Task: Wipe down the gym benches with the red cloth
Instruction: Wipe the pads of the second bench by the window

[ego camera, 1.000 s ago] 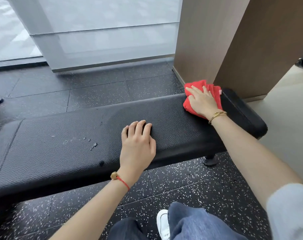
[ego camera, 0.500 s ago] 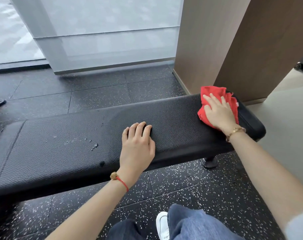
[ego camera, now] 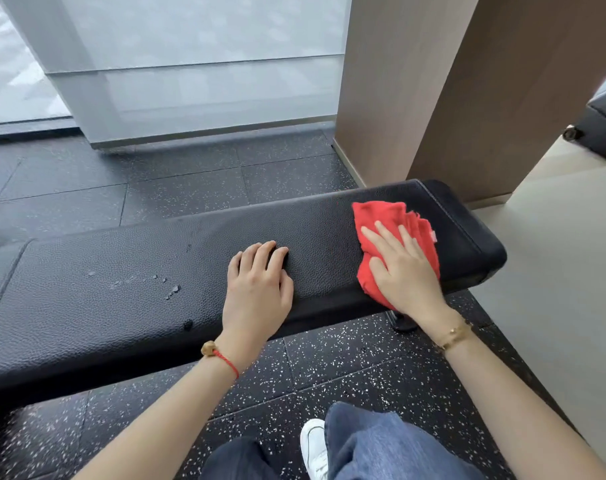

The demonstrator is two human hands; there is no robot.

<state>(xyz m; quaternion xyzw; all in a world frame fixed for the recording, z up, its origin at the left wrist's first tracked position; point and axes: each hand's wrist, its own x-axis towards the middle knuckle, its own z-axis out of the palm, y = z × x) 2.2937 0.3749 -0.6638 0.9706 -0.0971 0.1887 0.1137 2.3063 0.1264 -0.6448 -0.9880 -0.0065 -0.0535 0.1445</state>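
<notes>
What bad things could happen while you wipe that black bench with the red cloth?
1. The droplets sit on the far side of the left hand from the red cloth, so they might get missed.
2. The right hand presses the cloth near the front edge of the bench; a hard pull could slide it off onto the floor.
3. The left hand covers a patch that may stay unwiped.

Pebbled matt black leatherette bench (ego camera: 128, 299), frayed red cloth (ego camera: 391, 220), speckled rubber floor (ego camera: 346, 368)
</notes>
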